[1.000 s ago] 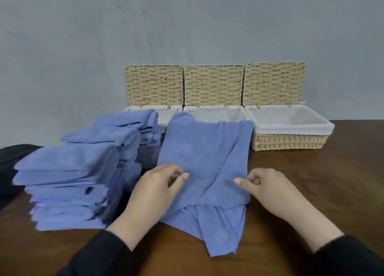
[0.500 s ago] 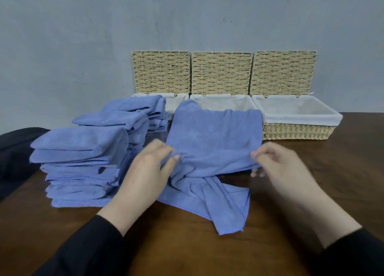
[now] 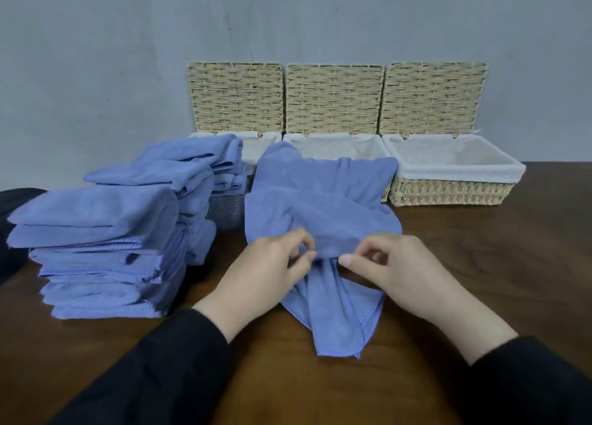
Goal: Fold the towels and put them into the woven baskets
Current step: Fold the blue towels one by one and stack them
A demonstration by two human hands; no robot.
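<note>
The blue towel (image 3: 320,207) lies mid-surface, long axis running from the near edge toward the middle basket (image 3: 333,146). Left hand (image 3: 272,271) and right hand (image 3: 394,271) pinch its bunched waist, equally near.

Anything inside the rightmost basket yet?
The rightmost basket shows only its white liner, with no towel visible. Its lid stands open behind it. The near inner wall hides part of the floor.

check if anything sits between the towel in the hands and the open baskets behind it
Nothing visible does. Both hands, left and right, pinch the towel, whose far edge already drapes against the middle basket. The right basket is open too.
</note>
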